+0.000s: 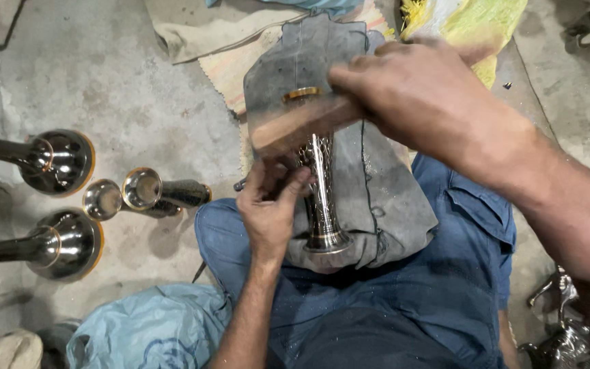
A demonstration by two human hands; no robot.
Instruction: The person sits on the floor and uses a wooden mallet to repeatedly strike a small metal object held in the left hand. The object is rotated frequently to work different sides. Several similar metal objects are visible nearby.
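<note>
The left hand (271,205) is pressed closed around a small tool, its fingertips pinched against the patterned side of a slim metal vase (320,195). The vase lies on a grey cloth (377,198) spread over the person's lap, its foot toward the near side. The right hand (414,92) grips a blurred wooden mallet (295,126) across the vase's far, gold-rimmed end. On the concrete floor (138,89) to the left lie several polished metal vases (59,164), with two small goblets (141,191) just beside them. A pale blue bag (148,331) sits near left.
</note>
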